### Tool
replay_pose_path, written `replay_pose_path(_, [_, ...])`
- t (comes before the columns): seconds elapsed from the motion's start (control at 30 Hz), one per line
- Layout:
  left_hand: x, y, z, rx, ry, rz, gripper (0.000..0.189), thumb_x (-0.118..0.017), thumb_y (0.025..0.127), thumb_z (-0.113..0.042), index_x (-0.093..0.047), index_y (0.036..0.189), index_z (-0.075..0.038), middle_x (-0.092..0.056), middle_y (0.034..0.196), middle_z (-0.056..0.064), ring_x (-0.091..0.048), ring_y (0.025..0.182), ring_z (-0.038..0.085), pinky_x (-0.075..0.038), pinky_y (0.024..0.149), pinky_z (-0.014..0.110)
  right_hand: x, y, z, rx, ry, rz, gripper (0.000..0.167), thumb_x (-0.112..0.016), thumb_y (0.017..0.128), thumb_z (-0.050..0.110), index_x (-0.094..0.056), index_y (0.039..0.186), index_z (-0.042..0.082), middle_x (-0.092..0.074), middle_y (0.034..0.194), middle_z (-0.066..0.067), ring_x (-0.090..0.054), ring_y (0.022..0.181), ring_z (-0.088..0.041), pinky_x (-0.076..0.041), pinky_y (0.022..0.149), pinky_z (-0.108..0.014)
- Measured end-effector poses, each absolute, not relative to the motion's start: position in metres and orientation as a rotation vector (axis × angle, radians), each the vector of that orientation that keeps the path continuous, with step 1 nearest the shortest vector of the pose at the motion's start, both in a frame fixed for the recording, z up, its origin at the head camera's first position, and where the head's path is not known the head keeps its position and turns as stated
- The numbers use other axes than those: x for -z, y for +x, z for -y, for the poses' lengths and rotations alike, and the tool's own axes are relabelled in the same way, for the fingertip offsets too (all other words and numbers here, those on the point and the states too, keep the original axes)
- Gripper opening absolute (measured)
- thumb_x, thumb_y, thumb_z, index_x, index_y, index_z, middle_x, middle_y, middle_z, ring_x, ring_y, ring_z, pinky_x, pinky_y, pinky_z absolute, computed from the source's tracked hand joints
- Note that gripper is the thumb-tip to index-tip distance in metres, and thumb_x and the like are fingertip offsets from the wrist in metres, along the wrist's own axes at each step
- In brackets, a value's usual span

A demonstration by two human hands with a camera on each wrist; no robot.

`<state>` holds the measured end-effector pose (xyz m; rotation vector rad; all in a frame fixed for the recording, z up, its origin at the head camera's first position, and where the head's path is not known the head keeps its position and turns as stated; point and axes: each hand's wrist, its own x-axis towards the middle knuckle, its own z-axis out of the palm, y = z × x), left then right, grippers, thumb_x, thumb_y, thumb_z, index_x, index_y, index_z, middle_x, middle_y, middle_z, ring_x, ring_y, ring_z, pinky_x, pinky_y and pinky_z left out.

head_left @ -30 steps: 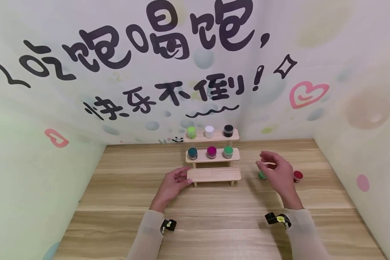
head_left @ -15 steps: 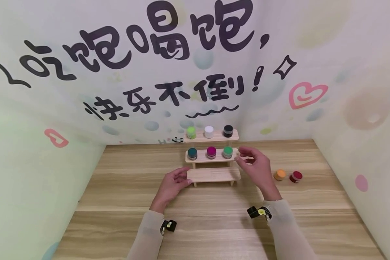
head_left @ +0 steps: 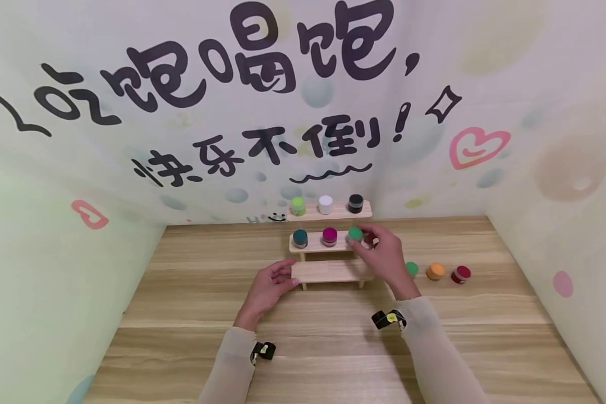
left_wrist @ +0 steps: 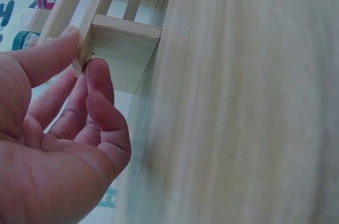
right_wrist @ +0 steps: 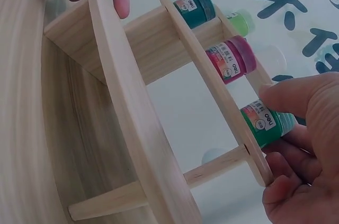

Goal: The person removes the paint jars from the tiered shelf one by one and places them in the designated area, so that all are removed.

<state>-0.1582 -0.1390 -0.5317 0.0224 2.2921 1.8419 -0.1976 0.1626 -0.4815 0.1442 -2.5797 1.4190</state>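
A three-tier wooden rack (head_left: 333,271) stands on the table near the wall. Its top shelf bears light green, white and black jars. The middle shelf holds a teal jar (head_left: 300,238), a magenta jar (head_left: 329,235) and a green jar (head_left: 354,233). My right hand (head_left: 368,244) grips that green jar (right_wrist: 267,121) at the shelf's right end, thumb over it and fingers curled beneath. My left hand (head_left: 288,277) pinches the left end of the empty bottom shelf (left_wrist: 124,38) between thumb and fingers.
Three loose jars stand in a row on the table right of the rack: green (head_left: 411,268), orange (head_left: 435,271) and red (head_left: 461,274). Printed walls close in the back and both sides. Bare wooden tabletop (head_left: 328,336) lies in front of the rack.
My right hand has moved left from the loose jars to the green jar on the middle shelf, which uncovered the green jar on the table. The left hand has stayed on the bottom shelf.
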Motion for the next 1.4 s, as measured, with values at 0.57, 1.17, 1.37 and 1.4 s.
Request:
replay_pose_path(0.57, [0.531,-0.161,0.139,-1.827,0.014,-2.301,0.049,-0.079,0.094,-0.006,-0.067,0.142,-0.011,-0.074,0.12,0.014,-0.071,0.097,0.017,-0.058,0.078,0.022,0.479,-0.184,-0.172,-1.436,0.153,2.485,0.047,-0.085,0.092,0.029,-0.071,0.133,0.011,-0.073,0.111,-0.006,-0.063,0.097,-0.021,-0.052,0.074,-0.022])
replay_pose_path(1.17, [0.532,-0.156,0.141,-1.786,0.008,-2.31,0.05,-0.079,0.095,-0.011,-0.066,0.143,-0.014,-0.073,0.122,0.011,-0.071,0.1,0.018,-0.059,0.082,0.028,0.482,-0.15,-0.205,-1.398,0.127,2.42,0.041,-0.084,0.092,0.024,-0.073,0.129,0.008,-0.076,0.114,-0.008,-0.066,0.098,-0.017,-0.052,0.072,-0.015])
replay_pose_path(1.37, [0.531,-0.158,0.139,-1.791,0.01,-2.315,0.049,-0.078,0.096,-0.01,-0.066,0.143,-0.015,-0.073,0.122,0.011,-0.071,0.101,0.019,-0.06,0.083,0.027,0.486,-0.139,-0.221,-1.38,0.072,2.443,0.043,-0.083,0.094,0.026,-0.072,0.131,0.009,-0.075,0.115,-0.009,-0.065,0.098,-0.013,-0.052,0.074,-0.014])
replay_pose_path(1.4, [0.531,-0.158,0.139,-1.79,0.01,-2.314,0.049,-0.078,0.096,-0.01,-0.066,0.143,-0.015,-0.073,0.122,0.011,-0.071,0.1,0.018,-0.06,0.082,0.027,0.487,-0.137,-0.224,-1.374,0.063,2.449,0.043,-0.083,0.094,0.027,-0.071,0.131,0.009,-0.075,0.115,-0.008,-0.065,0.097,-0.01,-0.052,0.074,-0.013])
